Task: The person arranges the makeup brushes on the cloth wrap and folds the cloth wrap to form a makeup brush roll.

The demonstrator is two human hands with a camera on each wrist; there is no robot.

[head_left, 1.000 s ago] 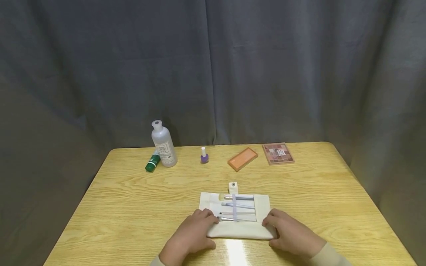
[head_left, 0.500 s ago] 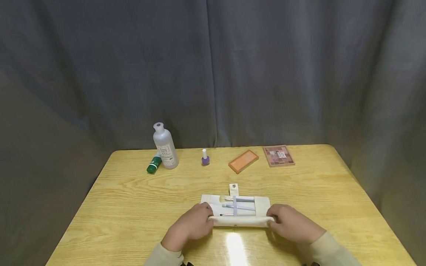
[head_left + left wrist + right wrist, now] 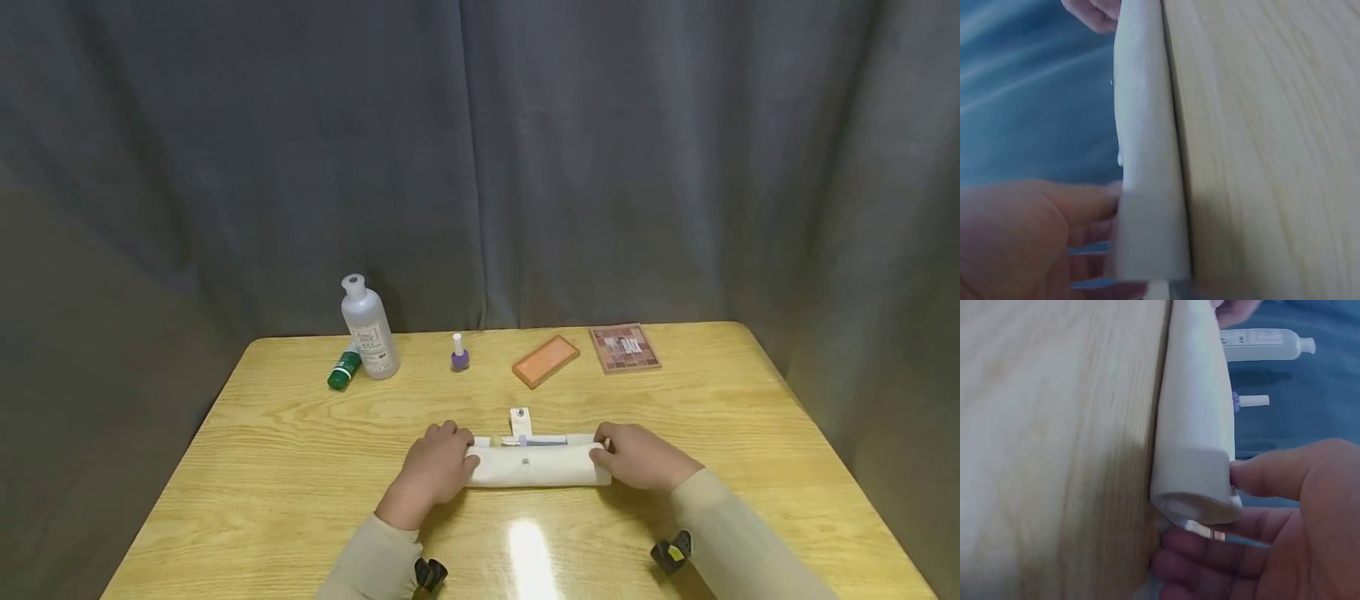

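Note:
A white cloth brush roll [image 3: 536, 468], mostly rolled up, lies on the table with its snap strap [image 3: 521, 422] pointing to the back. Behind the rolled part a makeup brush [image 3: 546, 440] still shows on the open strip. My left hand [image 3: 437, 465] grips the roll's left end, thumb on the near side. At the other end my right hand [image 3: 643, 456] holds it the same way. In the right wrist view the roll [image 3: 1194, 419] has a hollow end, with the right thumb [image 3: 1266, 475] pressing on its side.
Along the back of the wooden table [image 3: 300, 467] stand a clear bottle [image 3: 371, 333] and a nail polish bottle [image 3: 460, 360]. A green tube [image 3: 344, 367], an orange case [image 3: 546, 361] and an eyeshadow palette [image 3: 626, 347] lie there too. A grey curtain [image 3: 360, 167] hangs behind.
The near edge of the brush roll has been rolled away from me, covering most of the brushes. Both hands have moved forward with it, and its front snap now shows on top.

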